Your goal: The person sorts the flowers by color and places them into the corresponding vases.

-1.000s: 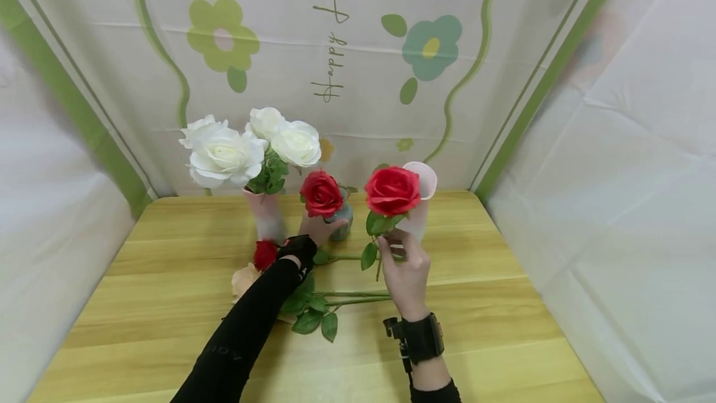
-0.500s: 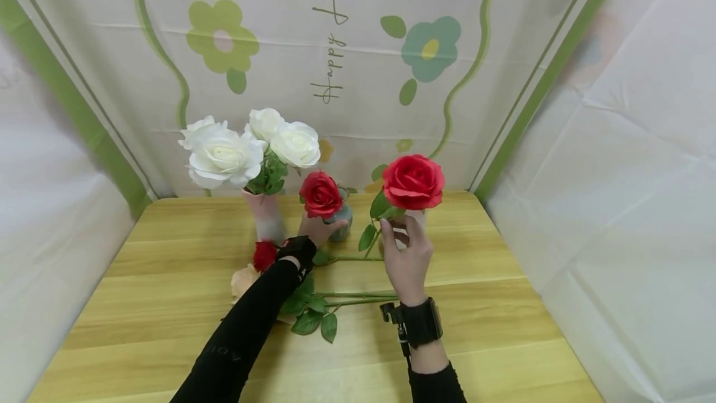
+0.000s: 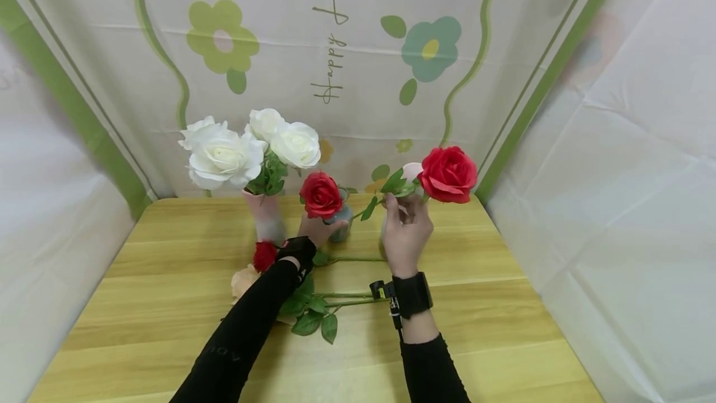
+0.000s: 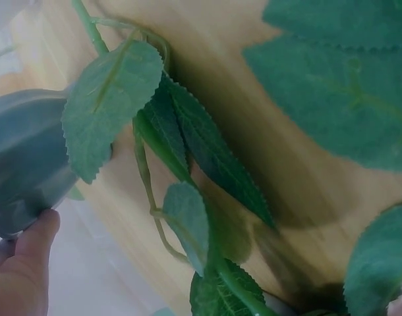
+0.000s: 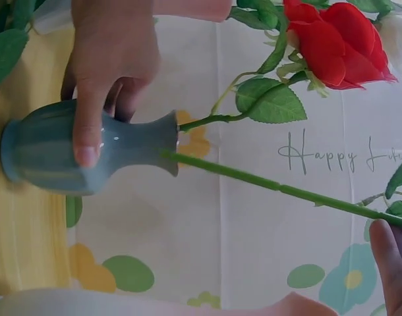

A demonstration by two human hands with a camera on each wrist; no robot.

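Note:
My left hand (image 3: 316,229) grips the body of a blue-grey vase (image 5: 43,155) that stands upright on the table. One red rose (image 3: 321,194) is in this vase, its bloom leaning left. With thumb and fingers, my right hand (image 3: 408,235) pinches the green stem (image 5: 273,187) of another red rose (image 3: 447,174), near its leaves. That stem slants down to the left, and its lower end is right at the vase mouth in the right wrist view. Green leaves (image 4: 112,105) and part of the vase fill the left wrist view.
At the back left, white roses (image 3: 224,154) stand in a pink-and-white vase (image 3: 265,213). A pale pink vase (image 3: 413,171) is partly hidden behind my right hand. A red rose (image 3: 265,257) and a peach rose (image 3: 244,280) lie near my left forearm, with loose stems (image 3: 358,296) stretching right.
The held rose has tipped over to the right, and its stem end has come to the vase mouth. My right hand has risen slightly. The left hand stays on the vase.

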